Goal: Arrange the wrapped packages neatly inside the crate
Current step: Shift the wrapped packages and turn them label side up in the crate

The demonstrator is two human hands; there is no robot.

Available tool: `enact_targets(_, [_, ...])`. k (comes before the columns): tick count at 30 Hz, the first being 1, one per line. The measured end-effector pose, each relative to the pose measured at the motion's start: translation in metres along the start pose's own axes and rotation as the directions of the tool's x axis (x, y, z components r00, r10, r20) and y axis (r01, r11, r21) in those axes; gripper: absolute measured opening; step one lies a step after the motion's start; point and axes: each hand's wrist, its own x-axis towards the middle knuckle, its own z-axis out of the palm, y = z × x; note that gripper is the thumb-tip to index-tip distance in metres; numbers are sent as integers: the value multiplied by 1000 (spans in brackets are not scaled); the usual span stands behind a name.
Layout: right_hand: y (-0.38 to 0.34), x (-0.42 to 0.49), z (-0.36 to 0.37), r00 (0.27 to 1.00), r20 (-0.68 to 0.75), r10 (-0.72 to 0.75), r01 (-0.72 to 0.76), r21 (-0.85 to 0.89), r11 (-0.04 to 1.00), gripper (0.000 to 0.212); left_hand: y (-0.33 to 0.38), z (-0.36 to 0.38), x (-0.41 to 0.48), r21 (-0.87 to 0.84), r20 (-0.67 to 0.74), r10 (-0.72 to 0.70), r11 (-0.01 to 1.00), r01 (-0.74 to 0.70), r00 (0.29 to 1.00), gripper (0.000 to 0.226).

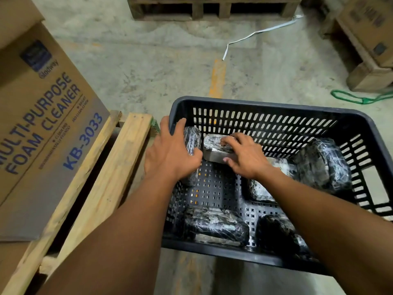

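Observation:
A black slotted plastic crate (265,104) stands on the concrete floor and holds several packages wrapped in clear film. My left hand (172,153) grips an upright package (192,136) standing on edge against the crate's left wall. Beside it, my right hand (244,155) presses its fingers on a flat package (212,143) at the back of the crate. A large package (323,165) leans on the right wall, another (258,189) lies partly under my right forearm, and two more (214,225) (278,235) lie along the near wall.
A wooden pallet (110,173) lies at the left with a cardboard box (42,116) marked foam cleaner on it. Another pallet (212,7) stands at the far end, with cartons (365,28) at the right. A white strap (255,33) and green cord (361,100) lie on the floor.

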Motion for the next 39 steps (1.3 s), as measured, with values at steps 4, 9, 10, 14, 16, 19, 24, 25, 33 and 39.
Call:
enact_targets(4, [-3,-5,3,999,-25,39,-39,37,999,76,0,0,0,12,12,-2,1000,2,1000,92])
enact_targets(9, [-3,-9,-23,997,-27,72,-59,321,945,53,1,1,-2,6,33,12,1000,-12,999,94])
enact_targets(10, [-3,-11,-34,996,2,85,-78,418,905,49,1,0,-3,6,40,19,1000,-19,999,94])
enact_targets(14, [-4,-23,-77,993,113,44,-105,623,775,44,0,-2,-7,19,-22,86,996,-85,996,92])
enact_targets(16, [-6,-32,-94,991,130,3,-90,664,742,43,2,-2,-12,11,-45,169,986,-168,985,89])
enact_targets(19, [-8,-44,-116,988,150,-34,-82,702,708,43,14,-3,-18,-229,29,184,958,-172,983,92])
enact_targets(24, [-9,-57,-133,992,125,6,-104,793,600,41,34,-9,-19,-736,236,101,668,110,966,95])
enact_targets(25, [-9,-60,-132,994,94,48,-105,825,556,41,33,-11,-17,-760,246,81,635,140,966,91])
enact_targets(33, [-19,-71,-82,972,106,211,-104,994,-21,98,30,-9,-10,-831,227,-100,498,246,969,82])
enact_targets(39, [-14,-62,-59,932,73,355,-107,991,75,88,24,-22,-1,-451,-197,-68,892,-29,978,65])
